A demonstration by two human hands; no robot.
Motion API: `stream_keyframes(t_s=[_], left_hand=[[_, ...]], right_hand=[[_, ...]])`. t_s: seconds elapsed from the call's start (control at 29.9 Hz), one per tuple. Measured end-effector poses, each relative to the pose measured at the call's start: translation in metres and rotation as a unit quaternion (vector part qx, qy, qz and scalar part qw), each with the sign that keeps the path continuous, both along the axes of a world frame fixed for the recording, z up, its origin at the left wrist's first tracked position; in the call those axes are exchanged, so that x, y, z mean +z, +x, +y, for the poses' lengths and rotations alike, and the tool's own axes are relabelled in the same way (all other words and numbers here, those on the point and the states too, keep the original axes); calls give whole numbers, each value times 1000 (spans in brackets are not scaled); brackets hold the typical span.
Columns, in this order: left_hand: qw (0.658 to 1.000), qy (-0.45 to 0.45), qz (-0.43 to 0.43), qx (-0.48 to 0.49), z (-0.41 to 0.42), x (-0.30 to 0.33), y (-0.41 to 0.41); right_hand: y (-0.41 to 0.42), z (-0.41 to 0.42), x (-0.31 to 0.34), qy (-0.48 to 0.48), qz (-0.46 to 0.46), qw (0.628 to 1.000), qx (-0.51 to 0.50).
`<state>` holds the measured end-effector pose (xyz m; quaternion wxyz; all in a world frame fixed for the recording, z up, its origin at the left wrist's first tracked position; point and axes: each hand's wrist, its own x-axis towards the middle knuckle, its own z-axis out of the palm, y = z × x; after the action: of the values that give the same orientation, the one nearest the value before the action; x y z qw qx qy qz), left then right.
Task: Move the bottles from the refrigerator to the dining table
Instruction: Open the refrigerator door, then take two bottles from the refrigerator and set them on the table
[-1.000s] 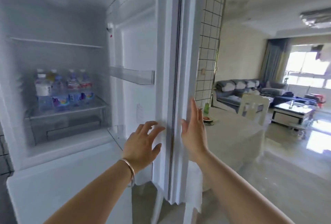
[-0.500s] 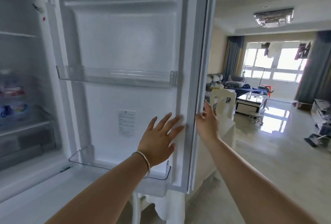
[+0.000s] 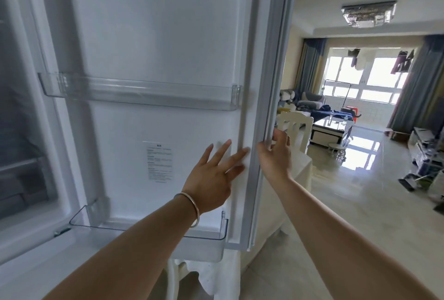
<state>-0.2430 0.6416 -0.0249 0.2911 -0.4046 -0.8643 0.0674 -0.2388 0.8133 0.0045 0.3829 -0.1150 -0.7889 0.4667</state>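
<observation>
The open refrigerator door [image 3: 156,42] fills the middle of the view, its inner side facing me. My left hand [image 3: 211,179] lies flat on the inner panel near the door's right edge, fingers spread, holding nothing. My right hand [image 3: 276,155] curls its fingers around the door's outer edge. The refrigerator compartment [image 3: 21,131] is a blurred strip at the far left, and no bottles are visible in it. The dining table [image 3: 304,179], under a white cloth, stands just behind the door.
Two clear door shelves hold nothing: one at mid height [image 3: 139,93] and one at the bottom [image 3: 149,229]. A white chair [image 3: 296,126] stands at the table. Beyond it are a coffee table [image 3: 329,129], a sofa [image 3: 310,101] and open tiled floor [image 3: 348,203].
The view has swung right, so the bottles on the refrigerator shelf have left the frame. The door now faces me more squarely. My right hand has closed around its edge.
</observation>
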Motion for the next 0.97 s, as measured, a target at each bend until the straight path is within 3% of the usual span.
stream_keyframes(t_s=[0.17,0.3,0.37,0.47,0.6,0.77,0.97], left_hand=[[999,-2,-7,-42,-12,5,3],[986,115,47,-110,-44,6,16],[972,204,73,-86,-70,8,26],[962,256,96,17,-122,5,36],[941,283,64,172,-204,-6,58],[890,328,14,317,-313,-25,76],[831,394,13,392,-452,-34,60]], right_hand=[[12,-19,3,30,39,997,-54],[32,-57,16,113,249,961,-41],[35,-84,17,161,301,940,11],[33,-137,8,225,341,906,109],[23,-219,-16,250,311,889,224],[5,-330,-37,274,246,873,320],[-29,-461,-51,246,183,879,365]])
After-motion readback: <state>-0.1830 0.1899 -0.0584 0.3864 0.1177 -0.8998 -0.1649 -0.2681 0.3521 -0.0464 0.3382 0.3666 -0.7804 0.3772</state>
